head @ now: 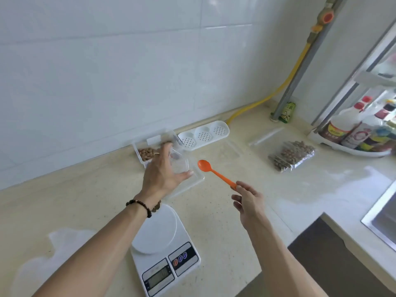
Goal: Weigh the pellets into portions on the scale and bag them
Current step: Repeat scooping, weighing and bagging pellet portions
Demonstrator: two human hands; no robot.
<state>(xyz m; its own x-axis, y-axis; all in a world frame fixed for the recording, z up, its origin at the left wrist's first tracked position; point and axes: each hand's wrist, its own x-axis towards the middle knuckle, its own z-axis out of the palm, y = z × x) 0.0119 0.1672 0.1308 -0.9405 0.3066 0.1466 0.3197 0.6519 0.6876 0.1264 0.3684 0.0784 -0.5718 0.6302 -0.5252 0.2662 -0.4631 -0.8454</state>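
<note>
Pellets (147, 153): in a clear tub (139, 155) by the wall; more bagged (292, 154) to the right.
Left hand (161, 174): wrapped round a clear cup (180, 166).
Right hand (249, 202): pinching an orange spoon (215, 173).
Scale (165, 251): bare, near edge.
Counter (85, 200): beige stone, white tiled wall (107, 71), sink (385, 219) at right.

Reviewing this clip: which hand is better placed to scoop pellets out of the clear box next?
Right. The right hand already holds the orange spoon, bowl pointing toward the clear box of pellets. The left hand is occupied gripping a small clear cup.
</note>
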